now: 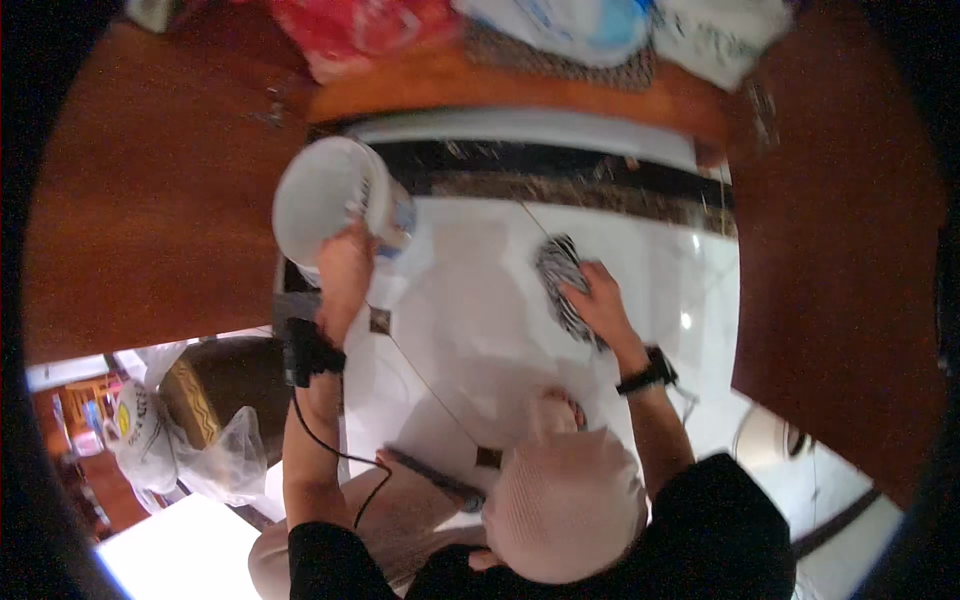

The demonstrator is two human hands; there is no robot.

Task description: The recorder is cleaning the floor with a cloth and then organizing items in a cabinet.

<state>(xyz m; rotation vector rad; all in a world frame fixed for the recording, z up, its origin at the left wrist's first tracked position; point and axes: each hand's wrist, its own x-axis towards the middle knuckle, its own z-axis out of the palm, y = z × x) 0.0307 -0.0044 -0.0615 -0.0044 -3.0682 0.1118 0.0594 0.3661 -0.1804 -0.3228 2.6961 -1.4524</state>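
My left hand [347,262] grips the rim or handle area of a white plastic bucket [311,202], which is tilted with its round face towards the camera. To the right, my right hand [600,300] holds a black-and-white striped cloth [562,285] against the glossy white tiled floor [480,300]. Both wrists wear black straps with devices, and a thin black cable runs along the left forearm. Whether the bucket holds anything is unclear.
Brown wooden panels stand at the left [150,195] and right [832,262]. Plastic bags [367,26] lie on a wooden surface at the top. A dark stone strip [525,165] crosses the floor beyond the hands. More bags [146,435] are at lower left; a cream round object [761,435] is at lower right.
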